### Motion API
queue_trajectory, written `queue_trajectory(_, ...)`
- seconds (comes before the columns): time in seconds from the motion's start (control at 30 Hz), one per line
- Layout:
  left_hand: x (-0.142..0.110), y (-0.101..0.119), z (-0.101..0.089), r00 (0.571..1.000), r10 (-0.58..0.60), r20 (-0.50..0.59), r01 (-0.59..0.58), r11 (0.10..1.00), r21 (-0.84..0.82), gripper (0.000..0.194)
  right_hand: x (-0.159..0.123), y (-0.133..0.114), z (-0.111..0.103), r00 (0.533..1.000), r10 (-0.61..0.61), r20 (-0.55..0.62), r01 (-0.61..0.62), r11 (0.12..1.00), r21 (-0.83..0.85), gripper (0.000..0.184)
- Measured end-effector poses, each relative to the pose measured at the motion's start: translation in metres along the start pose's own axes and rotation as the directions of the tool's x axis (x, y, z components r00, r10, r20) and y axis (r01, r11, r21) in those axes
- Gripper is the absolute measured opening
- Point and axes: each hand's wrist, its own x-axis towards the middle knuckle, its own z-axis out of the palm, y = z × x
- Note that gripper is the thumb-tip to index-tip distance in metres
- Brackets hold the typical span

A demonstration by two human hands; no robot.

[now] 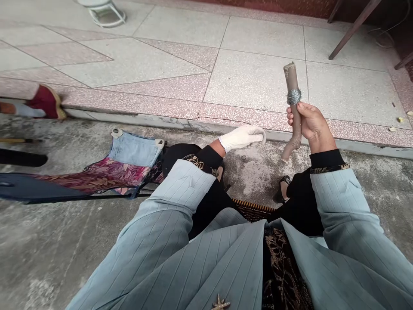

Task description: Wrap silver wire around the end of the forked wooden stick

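My bare right hand (309, 122) is closed around a short brown wooden stick (293, 82), held nearly upright. A band of grey wire (294, 96) is wound round the stick just above my fingers. The stick's forked lower end (288, 151) hangs over the concrete. My left hand (242, 137) wears a white glove and lies curled above my knee, to the left of the stick and apart from it. Whether it holds anything I cannot make out.
A low folding stool (129, 165) with a blue and floral cloth seat lies on the concrete at my left. A tiled step (180, 116) runs across ahead. Another person's red shoe (45, 102) sits at far left. Chair legs (351, 30) stand at upper right.
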Motion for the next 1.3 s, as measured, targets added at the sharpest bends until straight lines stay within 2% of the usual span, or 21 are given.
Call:
queue_trajectory(0.13, -0.003, 0.009, 0.004, 0.996, 0.009, 0.089, -0.028, 0.976, 0.215, 0.026, 0.014, 0.02, 0.001, 0.99, 0.072, -0.121, -0.078, 0.996, -0.043, 0.041)
queue_trajectory(0.23, -0.004, 0.015, 0.003, 0.992, 0.034, 0.119, -0.066, 0.959, 0.276, 0.029, 0.021, 0.033, 0.003, 0.979, 0.079, -0.19, -0.132, 0.949, -0.285, 0.035)
queue_trajectory(0.3, -0.005, 0.017, 0.001, 0.991, 0.059, 0.12, -0.094, 0.946, 0.309, 0.029, 0.024, 0.037, 0.004, 0.984, 0.06, -0.167, -0.134, 0.869, -0.477, 0.039)
queue_trajectory(0.4, -0.007, 0.018, -0.003, 0.987, 0.084, 0.137, -0.129, 0.925, 0.356, 0.031, 0.022, 0.032, 0.003, 0.996, 0.076, -0.057, -0.094, 0.707, -0.701, 0.042)
queue_trajectory(0.5, -0.009, 0.017, -0.007, 0.992, 0.081, 0.092, -0.111, 0.908, 0.404, 0.03, 0.018, 0.027, 0.001, 0.971, 0.219, 0.095, -0.03, 0.509, -0.86, 0.039)
queue_trajectory(0.53, -0.01, 0.016, -0.008, 0.995, 0.076, 0.06, -0.094, 0.903, 0.419, 0.03, 0.017, 0.027, 0.001, 0.936, 0.313, 0.161, -0.002, 0.462, -0.887, 0.039)
queue_trajectory(0.57, -0.01, 0.014, -0.009, 0.997, 0.072, 0.023, -0.075, 0.899, 0.431, 0.029, 0.016, 0.027, 0.001, 0.876, 0.42, 0.238, 0.03, 0.444, -0.895, 0.038)
queue_trajectory(0.63, -0.01, 0.012, -0.012, 0.997, 0.068, -0.039, -0.044, 0.896, 0.442, 0.027, 0.013, 0.028, 0.002, 0.695, 0.594, 0.406, 0.086, 0.491, -0.867, 0.039)
queue_trajectory(0.7, -0.01, 0.01, -0.014, 0.994, 0.062, -0.084, -0.022, 0.909, 0.415, 0.026, 0.01, 0.027, 0.006, 0.511, 0.64, 0.574, 0.113, 0.612, -0.783, 0.042)
queue_trajectory(0.73, -0.009, 0.008, -0.014, 0.993, 0.057, -0.103, -0.013, 0.923, 0.385, 0.026, 0.007, 0.024, 0.008, 0.451, 0.612, 0.65, 0.113, 0.683, -0.721, 0.045)
queue_trajectory(0.77, -0.008, 0.007, -0.014, 0.992, 0.049, -0.116, -0.005, 0.936, 0.351, 0.025, 0.004, 0.021, 0.01, 0.418, 0.563, 0.713, 0.103, 0.75, -0.653, 0.049)
queue_trajectory(0.8, -0.007, 0.006, -0.014, 0.992, 0.036, -0.124, 0.006, 0.947, 0.322, 0.024, 0.001, 0.017, 0.011, 0.418, 0.5, 0.758, 0.082, 0.811, -0.58, 0.052)
queue_trajectory(0.83, -0.006, 0.005, -0.014, 0.991, 0.022, -0.136, 0.02, 0.954, 0.299, 0.023, -0.003, 0.012, 0.01, 0.454, 0.427, 0.782, 0.054, 0.863, -0.503, 0.053)
queue_trajectory(0.87, -0.005, 0.004, -0.014, 0.989, 0.008, -0.148, 0.035, 0.958, 0.285, 0.022, -0.005, 0.007, 0.009, 0.526, 0.35, 0.775, 0.028, 0.904, -0.427, 0.052)
queue_trajectory(0.93, -0.003, 0.001, -0.012, 0.984, -0.02, -0.175, 0.069, 0.958, 0.279, 0.023, -0.008, 0.0, 0.004, 0.737, 0.194, 0.647, -0.002, 0.959, -0.285, 0.044)
queue_trajectory(1.0, -0.002, 0.0, -0.01, 0.983, -0.046, -0.178, 0.09, 0.965, 0.248, 0.025, -0.005, 0.0, -0.002, 0.911, 0.055, 0.409, 0.002, 0.99, -0.139, 0.039)
queue_trajectory(1.03, -0.002, -0.001, -0.008, 0.987, -0.056, -0.153, 0.089, 0.973, 0.214, 0.027, -0.003, 0.002, -0.005, 0.959, 0.009, 0.282, 0.012, 0.997, -0.073, 0.038)
queue_trajectory(1.07, -0.001, -0.001, -0.006, 0.992, -0.06, -0.109, 0.079, 0.981, 0.176, 0.027, 0.0, 0.005, -0.008, 0.985, -0.017, 0.172, 0.022, 0.999, -0.024, 0.038)
queue_trajectory(1.13, -0.001, -0.001, -0.003, 0.999, -0.031, -0.011, 0.032, 0.993, 0.115, 0.028, 0.007, 0.013, -0.01, 1.0, -0.011, 0.016, 0.012, 0.999, -0.031, 0.035)
queue_trajectory(1.2, -0.002, 0.001, -0.001, 0.999, 0.013, 0.044, -0.018, 0.993, 0.114, 0.029, 0.011, 0.019, -0.01, 0.998, 0.028, -0.064, -0.041, 0.978, -0.205, 0.028)
queue_trajectory(1.3, -0.005, 0.005, -0.005, 0.999, 0.029, 0.042, -0.037, 0.982, 0.185, 0.03, 0.013, 0.022, -0.008, 0.997, 0.043, -0.064, -0.072, 0.82, -0.567, 0.033)
